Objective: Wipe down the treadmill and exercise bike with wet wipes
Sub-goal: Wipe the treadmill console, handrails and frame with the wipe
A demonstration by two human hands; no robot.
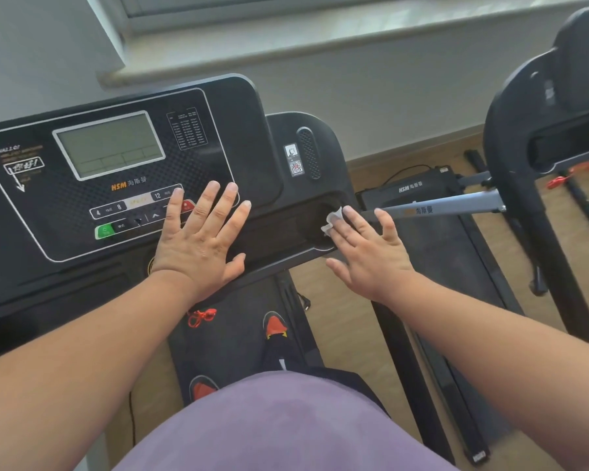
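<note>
At frame centre, the left hand (198, 243) lies flat, fingers spread, on the treadmill console (123, 171); the right hand (364, 246) presses a wet wipe (332, 220) with straight fingers into the cup recess. The left palm covers buttons and could trigger one by leaning.

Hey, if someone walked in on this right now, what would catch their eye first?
Two bare hands on a black treadmill console: the left hand lies flat over the buttons, and the right hand presses a white wipe into the round cup holder. Next, the big grey screen at upper left.
</note>
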